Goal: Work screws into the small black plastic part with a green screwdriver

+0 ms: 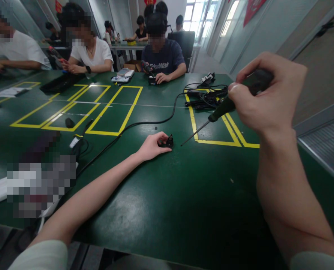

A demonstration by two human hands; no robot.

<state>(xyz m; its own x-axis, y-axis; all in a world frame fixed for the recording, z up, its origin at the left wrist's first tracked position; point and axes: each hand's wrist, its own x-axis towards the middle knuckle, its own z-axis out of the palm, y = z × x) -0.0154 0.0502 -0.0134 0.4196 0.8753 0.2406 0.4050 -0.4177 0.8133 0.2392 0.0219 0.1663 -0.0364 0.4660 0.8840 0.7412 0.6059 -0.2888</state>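
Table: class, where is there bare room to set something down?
Table: mostly bare in the near middle, between left forearm and right forearm; also inside the yellow frame left of the long cable, but for a thin line. Crowded: the black heap behind the screwdriver, and the near-left side.

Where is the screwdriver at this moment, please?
In the head view, the screwdriver is on the right side, in the fingers of the right hand, its tip pointing down-left, near the left hand.

Workshop-like room. I see a taped green table (152, 195) under my left hand (154, 146), seated workers beyond it.
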